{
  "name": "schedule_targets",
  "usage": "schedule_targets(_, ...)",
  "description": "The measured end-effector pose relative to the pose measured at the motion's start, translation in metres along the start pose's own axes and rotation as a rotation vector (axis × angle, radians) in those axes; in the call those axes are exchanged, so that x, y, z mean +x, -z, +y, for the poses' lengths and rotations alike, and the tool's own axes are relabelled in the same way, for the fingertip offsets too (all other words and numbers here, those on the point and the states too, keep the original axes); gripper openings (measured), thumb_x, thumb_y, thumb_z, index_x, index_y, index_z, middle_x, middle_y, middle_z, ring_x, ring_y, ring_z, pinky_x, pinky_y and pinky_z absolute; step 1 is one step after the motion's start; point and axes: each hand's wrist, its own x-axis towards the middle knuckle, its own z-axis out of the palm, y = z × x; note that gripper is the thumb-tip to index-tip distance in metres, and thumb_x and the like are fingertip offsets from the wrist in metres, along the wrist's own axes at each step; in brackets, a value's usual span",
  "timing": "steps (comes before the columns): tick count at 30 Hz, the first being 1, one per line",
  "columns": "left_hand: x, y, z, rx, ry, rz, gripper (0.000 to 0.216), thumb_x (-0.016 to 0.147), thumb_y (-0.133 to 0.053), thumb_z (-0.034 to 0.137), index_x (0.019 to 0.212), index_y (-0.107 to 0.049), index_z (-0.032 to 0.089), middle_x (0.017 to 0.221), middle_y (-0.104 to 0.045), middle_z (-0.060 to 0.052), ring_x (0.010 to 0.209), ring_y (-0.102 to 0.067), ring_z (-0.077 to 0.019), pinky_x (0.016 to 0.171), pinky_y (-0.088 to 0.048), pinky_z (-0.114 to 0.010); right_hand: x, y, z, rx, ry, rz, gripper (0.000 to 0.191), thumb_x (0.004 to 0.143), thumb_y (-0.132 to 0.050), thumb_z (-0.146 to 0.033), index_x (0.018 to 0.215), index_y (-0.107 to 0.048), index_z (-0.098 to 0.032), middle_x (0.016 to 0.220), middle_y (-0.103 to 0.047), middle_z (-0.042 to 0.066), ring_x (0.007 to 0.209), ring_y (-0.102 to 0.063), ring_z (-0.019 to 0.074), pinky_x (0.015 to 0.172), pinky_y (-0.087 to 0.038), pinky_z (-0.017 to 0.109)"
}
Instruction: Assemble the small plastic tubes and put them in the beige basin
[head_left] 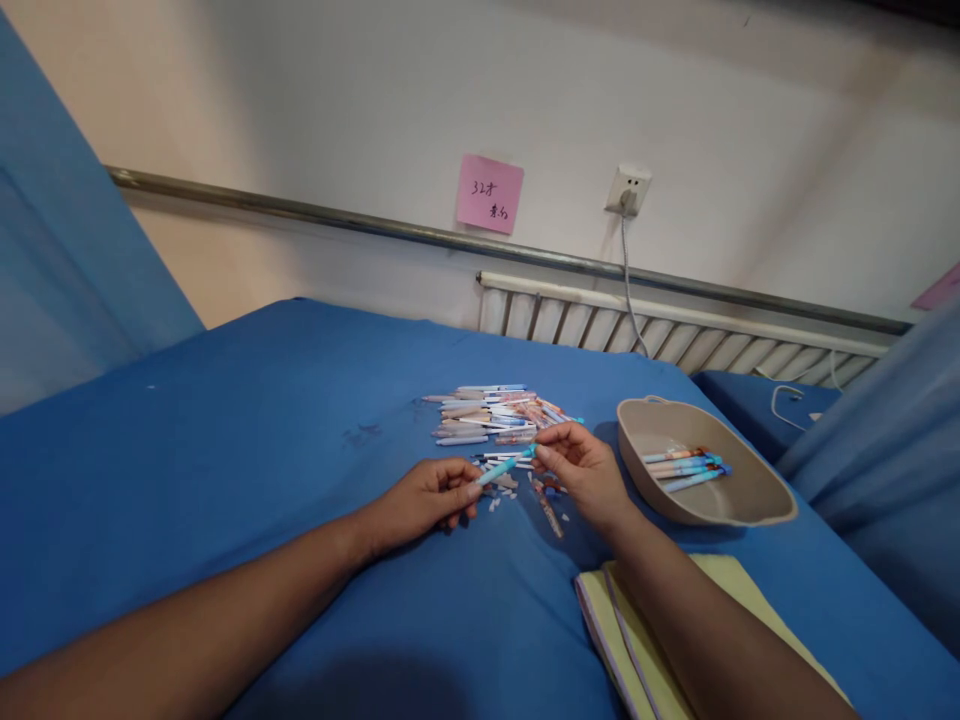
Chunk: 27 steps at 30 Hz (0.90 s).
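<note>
Between my two hands a light-blue pen (pixel 504 467) is held at a slant above the blue sheet. My left hand (pixel 435 492) pinches its lower end, fingers curled. At the upper end, the thumb and fingers of my right hand (pixel 581 466) close on the turquoise tip. Just behind lies a pile of pens (pixel 480 410), pale and patterned. Below the held pen are thin white refills (pixel 517 458) and small white scraps (pixel 495 502), partly covered by my hands. An orange-patterned pen barrel (pixel 549 510) rests near my right wrist.
A beige basket (pixel 637 430) on the right holds several pens (pixel 686 468). A folded yellow-green cloth (pixel 720 575) lies under my right forearm. Behind the blue-covered bed (pixel 225 420) are a radiator (pixel 555 318), a metal rail (pixel 360 222) and a plugged-in cord (pixel 627 280). Blue curtains hang at both sides.
</note>
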Motion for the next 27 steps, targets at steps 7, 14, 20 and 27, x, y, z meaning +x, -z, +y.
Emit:
schedule_targets(7,-0.002,-0.002,0.003,0.056,0.01,-0.006,0.032,0.081,-0.056,0.046,0.09,-0.06,0.015,0.065,-0.059,0.002,0.051,-0.047,-0.0074,0.047,-0.036,-0.018,-0.002,0.003,0.001,-0.119,0.069,-0.082,0.021,0.07,-0.069,-0.036,0.078,-0.06,-0.019,0.062,-0.057,-0.003,0.054,-0.052,0.0102,0.048,-0.043,0.021)
schedule_targets(14,-0.003,-0.002,0.001,0.078,0.001,-0.039,0.033,0.084,-0.052,0.045,0.09,-0.061,0.015,0.067,-0.06,0.001,0.05,-0.046,-0.0069,0.047,-0.035,-0.018,-0.003,0.001,0.002,-0.153,0.129,-0.125,0.015,0.072,-0.068,-0.032,0.077,-0.061,-0.02,0.065,-0.058,-0.002,0.055,-0.051,0.0105,0.051,-0.042,0.023)
schedule_targets(20,-0.005,-0.003,0.003,0.053,-0.016,-0.068,0.031,0.085,-0.05,0.044,0.089,-0.058,0.015,0.07,-0.06,0.001,0.053,-0.048,-0.0076,0.051,-0.038,-0.018,-0.004,-0.004,0.001,-0.104,0.096,-0.105,0.021,0.07,-0.068,-0.037,0.077,-0.059,-0.019,0.062,-0.058,-0.002,0.054,-0.051,0.0105,0.052,-0.041,0.023)
schedule_targets(27,-0.003,-0.004,0.006,0.064,-0.019,-0.057,0.032,0.085,-0.049,0.047,0.092,-0.057,0.017,0.072,-0.059,0.001,0.055,-0.049,-0.0083,0.052,-0.04,-0.019,0.001,-0.009,0.013,-0.121,0.121,-0.117,0.022,0.071,-0.067,-0.035,0.085,-0.057,-0.02,0.063,-0.054,-0.004,0.054,-0.048,0.0091,0.051,-0.039,0.022)
